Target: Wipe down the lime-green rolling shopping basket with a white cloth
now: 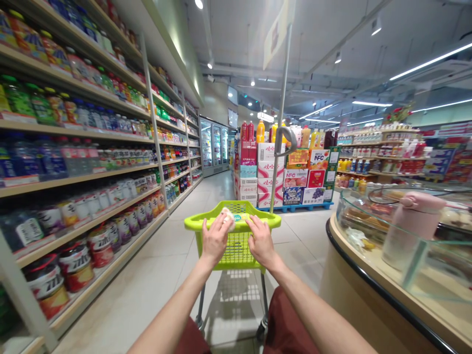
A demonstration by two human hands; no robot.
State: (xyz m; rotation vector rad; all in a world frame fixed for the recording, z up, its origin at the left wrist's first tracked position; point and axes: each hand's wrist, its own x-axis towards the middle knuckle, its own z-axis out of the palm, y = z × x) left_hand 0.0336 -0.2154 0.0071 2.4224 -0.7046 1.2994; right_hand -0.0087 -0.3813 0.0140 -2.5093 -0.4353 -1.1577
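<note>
A lime-green shopping cart point(243, 248) stands directly before me, its handle point(238, 223) running across under both hands. My left hand point(216, 239) rests on the left part of the handle, and a crumpled white tissue point(228, 220) is pressed between its fingers and the bar. On the right part, my right hand point(261, 241) has its fingers bent over the handle, with no other thing visible in it. A small label with a green emblem point(238, 217) sits between the hands. The handle hides parts of the fingertips.
Shelves of bottled drinks point(92, 172) line the left side. Ahead, stacked drink cartons point(271, 172) stand on a blue pallet point(306, 208), beside a metal sign pole point(282, 98). A curved glass-topped counter point(354, 290) with a pink flask point(413, 228) is close on my right. Glass-door fridges point(214, 142) stand farther back.
</note>
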